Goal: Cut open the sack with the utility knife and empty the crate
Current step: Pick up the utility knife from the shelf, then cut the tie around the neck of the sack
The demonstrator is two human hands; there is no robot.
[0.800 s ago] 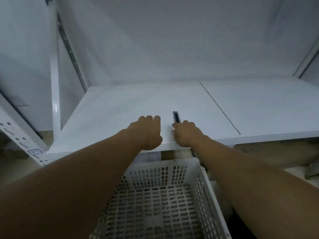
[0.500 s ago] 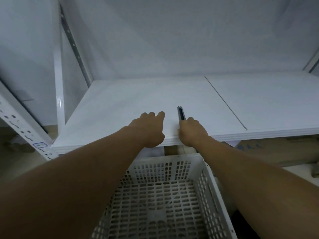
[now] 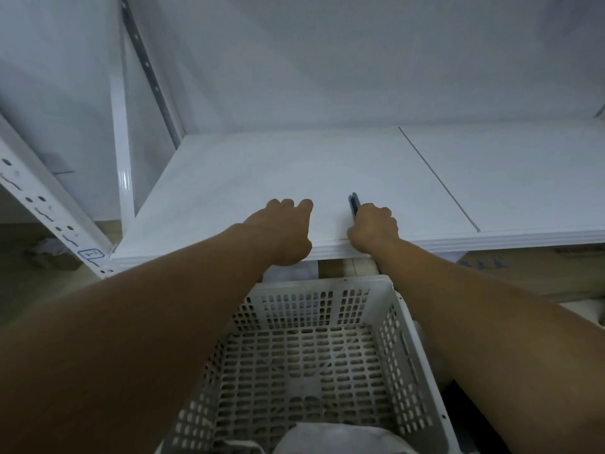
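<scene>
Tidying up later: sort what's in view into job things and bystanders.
For the job: utility knife in the right hand; white perforated crate; white sack inside it; left hand.

Lying about: white shelf; cardboard box beneath it.

The right hand (image 3: pixel 373 228) hides most of the utility knife (image 3: pixel 354 202); the sack (image 3: pixel 340 439), perhaps crumpled, runs off the bottom edge.

- There is just one camera, worn on the person's head.
- It looks forward and down, along both arms.
- The white shelf (image 3: pixel 248 178) is straight ahead, close by.
- The white crate (image 3: pixel 406 352) sits right below, near the bottom edge.
</scene>
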